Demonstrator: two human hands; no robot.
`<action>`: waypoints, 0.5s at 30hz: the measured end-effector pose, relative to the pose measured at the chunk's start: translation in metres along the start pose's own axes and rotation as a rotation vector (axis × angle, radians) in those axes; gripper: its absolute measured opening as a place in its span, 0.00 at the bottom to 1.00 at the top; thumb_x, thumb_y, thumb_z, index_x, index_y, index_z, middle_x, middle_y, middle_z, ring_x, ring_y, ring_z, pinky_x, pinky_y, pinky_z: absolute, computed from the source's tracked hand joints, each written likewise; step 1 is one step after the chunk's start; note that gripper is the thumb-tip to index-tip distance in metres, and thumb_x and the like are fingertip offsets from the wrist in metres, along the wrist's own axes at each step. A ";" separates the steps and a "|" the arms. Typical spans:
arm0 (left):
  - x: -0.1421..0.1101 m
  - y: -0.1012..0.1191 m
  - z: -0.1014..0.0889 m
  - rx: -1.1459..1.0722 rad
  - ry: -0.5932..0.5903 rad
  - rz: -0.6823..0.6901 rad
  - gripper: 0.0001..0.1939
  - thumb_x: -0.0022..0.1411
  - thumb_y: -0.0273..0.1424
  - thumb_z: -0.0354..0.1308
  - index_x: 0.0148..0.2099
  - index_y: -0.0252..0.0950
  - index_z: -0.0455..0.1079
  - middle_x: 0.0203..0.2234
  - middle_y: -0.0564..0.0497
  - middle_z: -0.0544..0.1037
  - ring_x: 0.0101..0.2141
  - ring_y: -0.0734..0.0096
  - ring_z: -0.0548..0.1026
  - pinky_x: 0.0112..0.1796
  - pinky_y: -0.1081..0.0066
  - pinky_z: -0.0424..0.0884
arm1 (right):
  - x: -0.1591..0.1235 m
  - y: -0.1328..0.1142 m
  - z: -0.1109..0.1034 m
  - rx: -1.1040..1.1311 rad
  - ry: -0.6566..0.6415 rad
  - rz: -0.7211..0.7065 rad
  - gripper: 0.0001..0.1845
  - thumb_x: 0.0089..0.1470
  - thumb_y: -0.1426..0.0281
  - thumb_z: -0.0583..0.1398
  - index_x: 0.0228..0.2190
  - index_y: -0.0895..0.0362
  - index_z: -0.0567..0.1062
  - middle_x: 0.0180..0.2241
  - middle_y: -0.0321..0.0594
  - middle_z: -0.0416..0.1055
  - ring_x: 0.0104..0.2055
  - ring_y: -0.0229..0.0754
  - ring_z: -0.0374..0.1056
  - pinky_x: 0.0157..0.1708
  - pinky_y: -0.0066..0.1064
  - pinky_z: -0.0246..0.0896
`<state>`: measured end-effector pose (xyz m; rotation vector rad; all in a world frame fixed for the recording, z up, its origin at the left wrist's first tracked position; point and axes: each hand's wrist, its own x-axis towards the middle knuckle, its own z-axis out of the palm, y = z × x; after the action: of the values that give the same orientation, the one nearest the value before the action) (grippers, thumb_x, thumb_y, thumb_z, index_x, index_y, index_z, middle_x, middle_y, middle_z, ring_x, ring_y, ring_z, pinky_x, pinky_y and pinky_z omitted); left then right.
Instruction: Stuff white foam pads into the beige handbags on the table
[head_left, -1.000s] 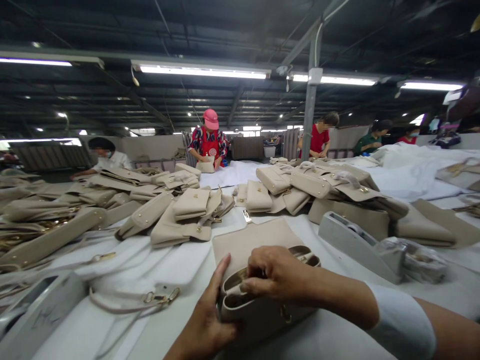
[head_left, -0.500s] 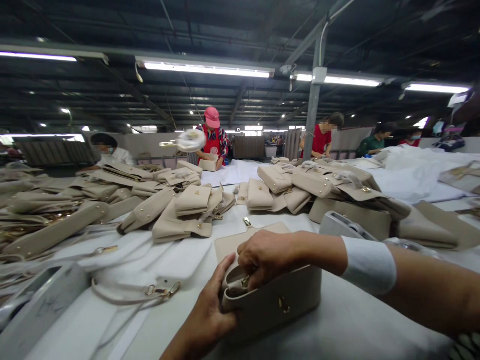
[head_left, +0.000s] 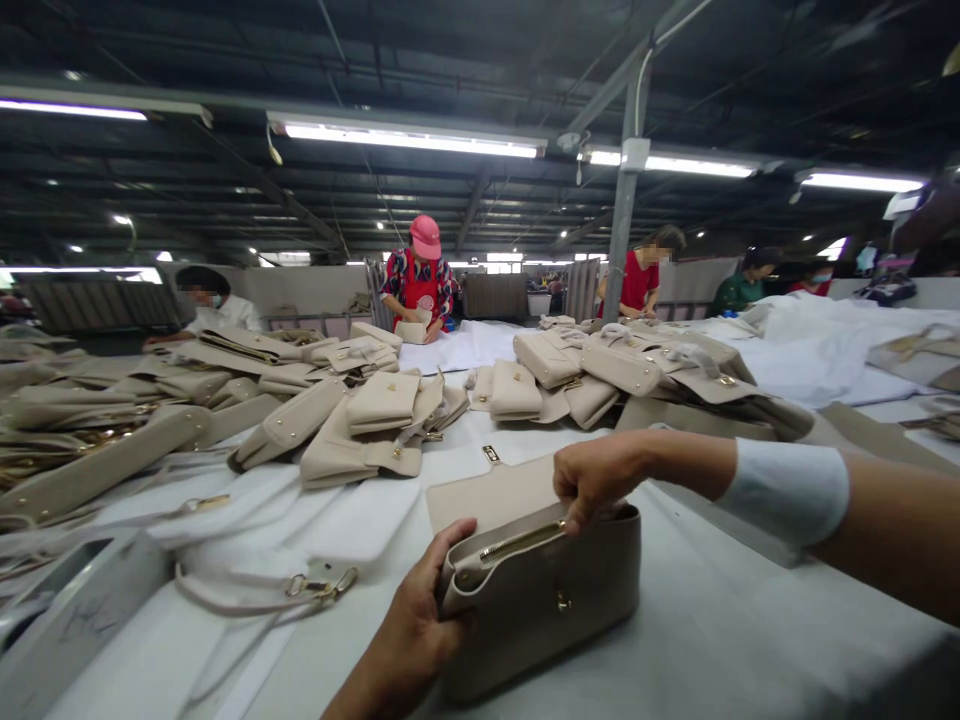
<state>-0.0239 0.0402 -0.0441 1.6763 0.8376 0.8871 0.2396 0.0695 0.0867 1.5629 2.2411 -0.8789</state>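
Note:
A beige handbag [head_left: 540,610] stands upright on the white-covered table, its flap folded back and a gold turn-lock on its front. My left hand [head_left: 427,610] grips the bag's left end, thumb on the front and fingers at the back. Inside the mouth runs a gold zipper [head_left: 517,542]. My right hand [head_left: 600,478] is closed in a pinch at the zipper, around the middle of the opening; the pull itself is hidden by the fingers. A gold clasp plate [head_left: 490,455] sits at the tip of the flap.
Piles of beige bags [head_left: 360,400] lie at the left and beyond my bag. A strap with gold clips [head_left: 322,585] and a grey box-like holder [head_left: 82,590] lie at left. A co-worker in a pink cap [head_left: 424,240] handles a bag across the table.
My right hand has moved right along the bag's opening from its left end, drawing the zipper pull with it. More zipper shows behind it. My left hand keeps its hold.

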 end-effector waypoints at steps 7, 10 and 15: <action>0.002 -0.008 -0.002 -0.071 -0.063 0.022 0.40 0.43 0.20 0.59 0.60 0.40 0.57 0.51 0.50 0.70 0.50 0.60 0.68 0.51 0.69 0.62 | -0.036 0.058 -0.006 0.143 -0.022 0.167 0.20 0.39 0.55 0.64 0.21 0.60 0.70 0.20 0.35 0.65 0.19 0.32 0.53 0.20 0.27 0.46; 0.004 -0.009 -0.003 -0.155 -0.110 0.063 0.40 0.43 0.22 0.62 0.59 0.41 0.57 0.50 0.51 0.70 0.49 0.60 0.67 0.49 0.70 0.63 | -0.036 0.050 0.000 -0.011 0.353 0.135 0.23 0.43 0.51 0.62 0.27 0.60 0.73 0.27 0.42 0.69 0.27 0.40 0.63 0.26 0.30 0.52; 0.002 -0.006 -0.002 -0.182 -0.151 0.082 0.38 0.42 0.27 0.67 0.57 0.38 0.61 0.47 0.48 0.71 0.48 0.57 0.67 0.48 0.68 0.64 | -0.019 0.010 0.045 -0.230 0.631 -0.226 0.22 0.53 0.53 0.57 0.44 0.53 0.71 0.44 0.43 0.69 0.44 0.48 0.65 0.41 0.35 0.56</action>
<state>-0.0255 0.0447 -0.0487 1.6046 0.5721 0.8543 0.2506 0.0297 0.0593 1.6578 2.8625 -0.1527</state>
